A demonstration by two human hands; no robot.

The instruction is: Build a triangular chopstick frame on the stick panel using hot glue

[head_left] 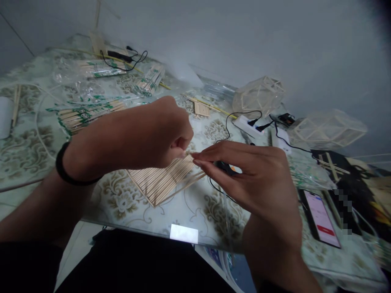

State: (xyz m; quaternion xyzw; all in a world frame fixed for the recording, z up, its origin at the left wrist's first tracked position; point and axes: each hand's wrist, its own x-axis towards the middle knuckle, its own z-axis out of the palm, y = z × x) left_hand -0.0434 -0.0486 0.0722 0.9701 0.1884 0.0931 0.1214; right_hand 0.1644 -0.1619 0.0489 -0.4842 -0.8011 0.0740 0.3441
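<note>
A flat panel of thin wooden sticks (165, 183), laid side by side, rests on the patterned tabletop between my hands. My left hand (165, 130) is closed over the panel's far edge, its thumb and fingers curled in; what they grip is hidden. At the panel's far right corner, my right hand (253, 175) pinches thumb and forefinger together near my left fingertips. Anything between them is too small to make out. One or two loose sticks (186, 186) slant along the panel's right side, reaching below my right fingers.
Bagged chopsticks (88, 114) lie at left, with more packs behind. A small stick piece (201, 109), a power strip (249, 126) with cords and two faceted stick frames (259, 95) stand beyond my hands. A phone (320, 219) lies at right, near the table's front edge (146, 232).
</note>
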